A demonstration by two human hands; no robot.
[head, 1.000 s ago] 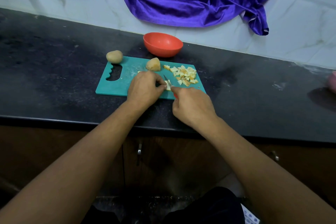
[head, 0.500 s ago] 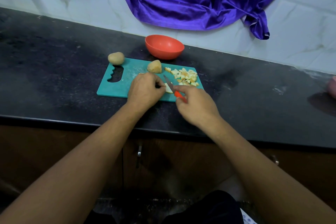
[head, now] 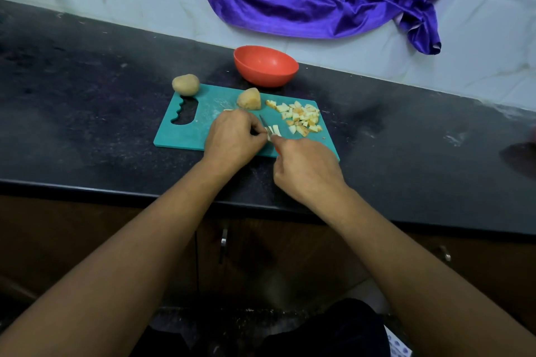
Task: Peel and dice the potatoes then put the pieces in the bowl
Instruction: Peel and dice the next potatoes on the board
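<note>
Teal cutting board (head: 185, 136) work seemingly midway: left hand (head: 233, 138) pinching potato strips (head: 275, 129), right hand (head: 307, 166) gripping knife (head: 265, 124), diced heap (head: 301, 119) at its right, cut potato (head: 249, 99) and whole potato (head: 185, 84) along its far edge, bowl (head: 266, 77) beyond unfilled.

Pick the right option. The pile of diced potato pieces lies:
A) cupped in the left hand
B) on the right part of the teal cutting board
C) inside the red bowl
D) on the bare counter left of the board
B: the diced potato pieces are heaped on the right part of the teal cutting board, and no pieces show in the red bowl standing behind the board.
</note>
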